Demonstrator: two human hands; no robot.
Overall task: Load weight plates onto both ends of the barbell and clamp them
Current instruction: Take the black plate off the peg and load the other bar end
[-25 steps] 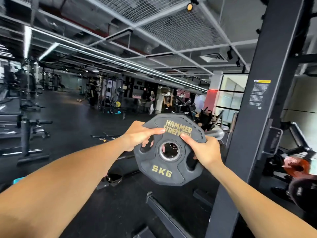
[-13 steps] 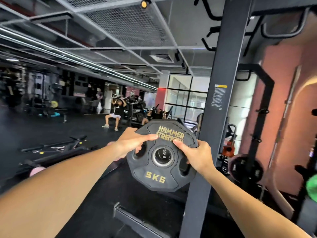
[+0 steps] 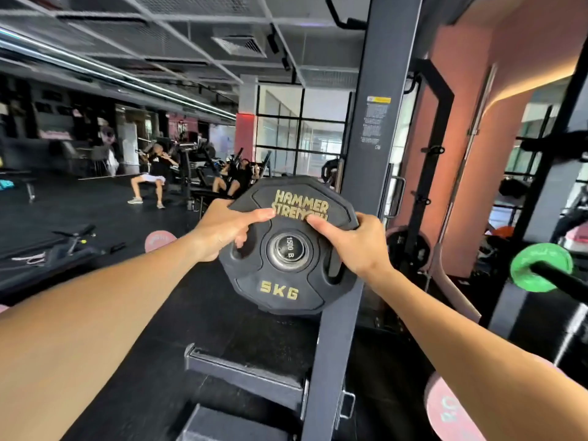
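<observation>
i hold a black weight plate [image 3: 288,246] upright at arm's length, its flat face turned toward me so the gold lettering reads "hammer strength" above and "5kg" below. my left hand [image 3: 219,232] grips its left edge, thumb laid across the face and the other fingers curled behind and through a cut-out handle. my right hand [image 3: 356,241] grips the right edge the same way, thumb on the lettering. a hand on each side keeps the plate square, so its metal-ringed centre hole lines up with the bar. the round end of the barbell [image 3: 288,249] shows inside that hole, stamped with small digits, so i judge the plate is on the sleeve, though i cannot tell how far along it sits. the rest of the bar is hidden behind the plate. just to the right, a dark steel rack post [image 3: 366,173] rises from floor to ceiling, very near the plate's edge. no clamp is visible, so clamping this end is not yet done. farther right, a green plate [image 3: 537,265] hangs on another bar. people exercise on benches in the blurred background.
</observation>
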